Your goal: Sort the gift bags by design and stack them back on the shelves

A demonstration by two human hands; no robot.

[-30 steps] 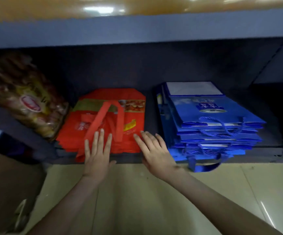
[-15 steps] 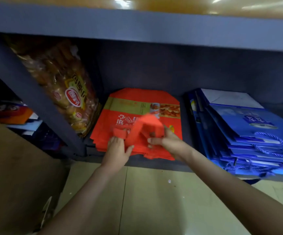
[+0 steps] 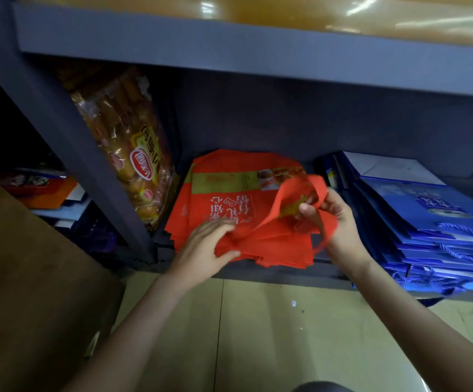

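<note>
Handle loop (image 3: 276,203) raised higher, right hand (image 3: 336,222) pinching it, left hand (image 3: 202,251) clasping red bags (image 3: 215,198), blue bags (image 3: 428,213) alongside.

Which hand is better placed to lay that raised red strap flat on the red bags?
Right. The right hand pinches the strap, held up above the red bags, so it can simply lower it. The left hand is occupied gripping the stack's front edge.

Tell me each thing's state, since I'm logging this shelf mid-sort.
red gift bags: stacked flat on the shelf.
red handle: lifted off the stack.
blue gift bags: stacked flat, cord handles forward.
snack packet: standing tilted.
left hand: grips red gift bags' front edge.
right hand: pinches the red handle.
</note>
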